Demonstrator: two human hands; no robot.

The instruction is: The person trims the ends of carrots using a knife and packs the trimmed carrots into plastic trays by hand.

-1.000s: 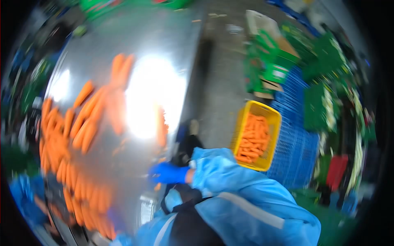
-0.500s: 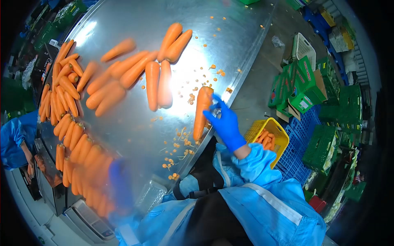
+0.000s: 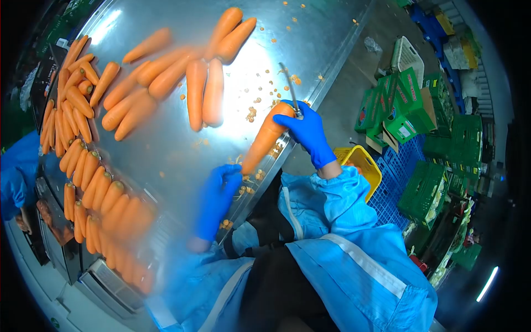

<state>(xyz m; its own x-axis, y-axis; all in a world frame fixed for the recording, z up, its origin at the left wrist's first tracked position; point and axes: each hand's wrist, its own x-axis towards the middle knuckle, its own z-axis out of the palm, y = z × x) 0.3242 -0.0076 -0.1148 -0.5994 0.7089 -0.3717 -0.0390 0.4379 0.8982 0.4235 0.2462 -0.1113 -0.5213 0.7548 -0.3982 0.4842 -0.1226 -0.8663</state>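
Observation:
My right hand, in a blue glove, is closed round a small knife whose blade points away from me. Its thumb presses on the thick end of a large carrot. That carrot slants over the table's near edge, and my left hand, also gloved in blue, pinches its thin tip. Small cut carrot pieces lie on the metal table around it. Loose carrots are spread further left, some blurred.
Carrots in rows and a carrot pile lie at the left. A yellow basket stands right of the table, beside blue crates and green boxes. Another person's blue sleeve shows at the far left.
My left hand has moved right from the carrot rows to the tip of the single carrot. My right hand has taken hold of its thick end, which has tilted; the knife blade now shows.

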